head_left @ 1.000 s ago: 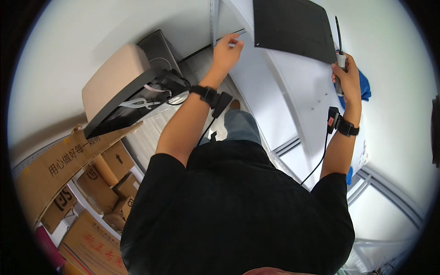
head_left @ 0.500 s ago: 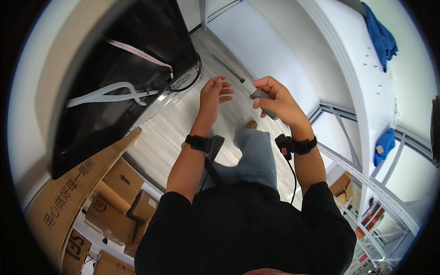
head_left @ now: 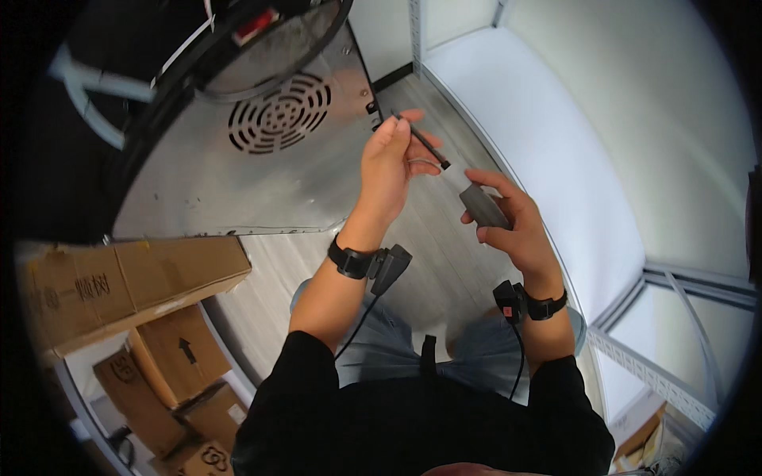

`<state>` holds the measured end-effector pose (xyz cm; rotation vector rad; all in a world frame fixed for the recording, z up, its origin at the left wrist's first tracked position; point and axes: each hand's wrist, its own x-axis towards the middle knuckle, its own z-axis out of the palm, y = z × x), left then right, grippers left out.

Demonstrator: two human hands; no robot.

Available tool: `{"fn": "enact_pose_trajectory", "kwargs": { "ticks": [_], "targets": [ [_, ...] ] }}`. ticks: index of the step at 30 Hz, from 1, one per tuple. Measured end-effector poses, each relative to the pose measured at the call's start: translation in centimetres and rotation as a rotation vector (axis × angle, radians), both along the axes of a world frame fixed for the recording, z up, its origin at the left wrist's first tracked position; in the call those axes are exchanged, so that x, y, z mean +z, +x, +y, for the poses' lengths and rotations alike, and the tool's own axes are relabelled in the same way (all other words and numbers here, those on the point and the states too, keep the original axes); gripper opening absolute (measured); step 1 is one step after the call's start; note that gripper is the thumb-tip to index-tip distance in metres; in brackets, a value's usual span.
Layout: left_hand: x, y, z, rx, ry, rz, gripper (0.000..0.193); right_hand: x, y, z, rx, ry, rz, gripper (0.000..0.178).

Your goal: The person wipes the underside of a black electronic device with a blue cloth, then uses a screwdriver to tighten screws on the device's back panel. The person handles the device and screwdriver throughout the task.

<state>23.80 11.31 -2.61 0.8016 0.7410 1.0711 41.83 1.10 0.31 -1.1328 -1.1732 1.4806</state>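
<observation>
My left hand [head_left: 386,165] is raised by the metal cabinet's corner. It pinches a thin dark shaft [head_left: 425,144] with a black collar at its lower end, the other fingers loosely spread. My right hand [head_left: 517,224], lower and to the right, is closed round a dark grey, blocky tool handle [head_left: 484,208]. A small gap shows between the shaft's collar and the handle. The handle's far end is hidden in my palm. Each wrist wears a black strap with a small black device and a cable.
A metal cabinet panel [head_left: 182,190] with a round slotted vent [head_left: 279,115] stands at left, with black cable looped before it. Cardboard boxes [head_left: 182,353] are stacked at lower left. A white shelf [head_left: 548,143] on a metal frame runs along the right, above grey floor [head_left: 270,278].
The shaft, attached to the tool in my right hand before, is now in my left hand, apart from the handle. My view has come closer to the vented cabinet panel.
</observation>
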Motion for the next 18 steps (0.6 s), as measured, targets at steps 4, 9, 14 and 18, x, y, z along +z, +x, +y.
{"fn": "enact_pose_trajectory", "kwargs": {
  "ticks": [4, 9, 14, 18],
  "targets": [
    [0.6, 0.4, 0.9, 0.053, 0.13, -0.073, 0.035, -1.2, -0.6, 0.1, -0.141, 0.204, 0.086, 0.05],
    [6.2, 0.7, 0.1, 0.082, 0.17, -0.155, 0.033, 3.4, -2.3, -1.0, -0.386, 0.493, -0.086, 0.037],
    [8.2, 0.8, -0.5, 0.089, 0.234, -0.183, 0.035, 3.8, -3.0, -1.3, -0.462, 0.77, -0.166, 0.031],
    [8.6, 0.5, -0.8, 0.111, 0.267, -0.141, 0.036, 3.1, -3.7, -1.7, -0.472, 0.839, -0.192, 0.03]
  ]
}}
